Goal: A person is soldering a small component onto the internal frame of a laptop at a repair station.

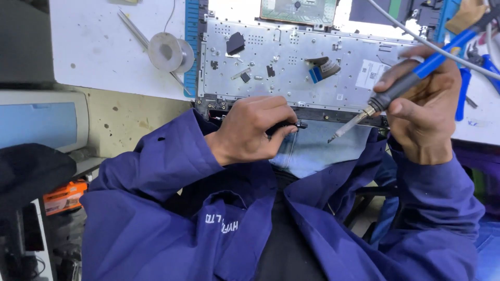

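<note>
Head view: the left hand [250, 130] pinches a small black part [285, 126] at the near edge of the bench [104, 52], just below the laptop's metal chassis [291, 67]. The right hand [424, 112] grips a blue-handled soldering iron [396, 88], its long axis slanting down-left, tip just right of the part, not touching.

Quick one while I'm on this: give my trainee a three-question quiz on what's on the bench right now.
1. True or false: the right hand holds the blue-handled soldering iron.
2. Where does the silver solder spool lie: A) left of the grey metal laptop keyboard panel, B) on it?
3. What does the left hand pinch at the panel's near edge?

Key: 1 true. 2 A. 3 a small black part; its kind cannot be told.
</note>
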